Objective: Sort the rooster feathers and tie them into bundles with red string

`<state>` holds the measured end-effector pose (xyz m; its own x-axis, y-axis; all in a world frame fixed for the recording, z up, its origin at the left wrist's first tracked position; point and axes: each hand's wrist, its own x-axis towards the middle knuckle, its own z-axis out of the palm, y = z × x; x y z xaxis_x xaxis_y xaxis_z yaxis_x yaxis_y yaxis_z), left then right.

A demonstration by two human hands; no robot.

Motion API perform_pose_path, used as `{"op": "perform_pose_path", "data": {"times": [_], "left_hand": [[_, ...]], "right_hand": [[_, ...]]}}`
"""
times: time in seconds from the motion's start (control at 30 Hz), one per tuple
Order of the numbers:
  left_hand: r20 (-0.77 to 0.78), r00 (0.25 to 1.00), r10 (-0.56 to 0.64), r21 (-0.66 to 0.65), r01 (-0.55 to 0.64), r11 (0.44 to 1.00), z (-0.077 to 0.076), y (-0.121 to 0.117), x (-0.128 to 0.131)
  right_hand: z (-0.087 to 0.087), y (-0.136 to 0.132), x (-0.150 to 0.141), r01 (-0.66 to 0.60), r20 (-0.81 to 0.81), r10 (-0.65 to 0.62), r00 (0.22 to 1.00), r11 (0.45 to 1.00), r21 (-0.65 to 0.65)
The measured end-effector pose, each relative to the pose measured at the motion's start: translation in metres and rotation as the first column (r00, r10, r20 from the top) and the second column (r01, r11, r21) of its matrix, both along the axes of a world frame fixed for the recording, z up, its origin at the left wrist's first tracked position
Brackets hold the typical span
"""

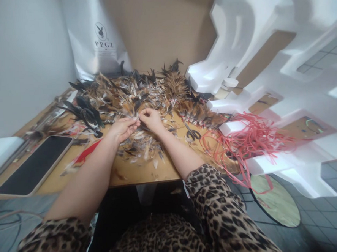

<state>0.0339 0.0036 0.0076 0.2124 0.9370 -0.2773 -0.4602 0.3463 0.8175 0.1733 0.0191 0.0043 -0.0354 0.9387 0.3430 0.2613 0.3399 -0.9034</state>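
Note:
My left hand (125,128) pinches the base of a small bunch of feathers (134,108) above the middle of the table. Close against it, my right hand (151,120) has thumb and forefinger pressed together at the same base; whatever is between those fingertips is too small to make out. Behind both hands spreads a big heap of brown, white and black feathers (112,89). Loose pale feathers (142,144) lie below my hands. To the left rests a clump of black feathers (86,112). Scissors (192,133) with dark handles lie to the right of my right forearm.
A phone (35,164) lies at the left on the table (148,173). Red ribbon strands (251,136) hang over the right edge near white foam pieces (297,171). Behind stand a silvery bag (95,43) and a cardboard panel (162,27). A round stool (276,201) is below right.

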Motion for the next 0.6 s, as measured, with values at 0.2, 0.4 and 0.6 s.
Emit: {"op": "perform_pose_path", "data": {"times": [0.2,0.4,0.6], "left_hand": [[0.141,0.989,-0.043,-0.137,0.062,0.989,0.009,-0.004,-0.002],[0.261,0.961,-0.097,-0.24,0.162,0.957,0.015,-0.008,-0.004],[0.247,0.965,-0.09,-0.198,0.142,0.97,0.014,-0.006,-0.004]], "right_hand": [[-0.002,0.001,-0.002,-0.038,-0.184,0.028,0.983,0.998,-0.047],[0.0,-0.004,-0.006,-0.078,-0.294,0.066,0.953,0.996,-0.029],[-0.001,-0.004,-0.008,-0.121,-0.367,0.087,0.926,0.99,-0.069]]}}
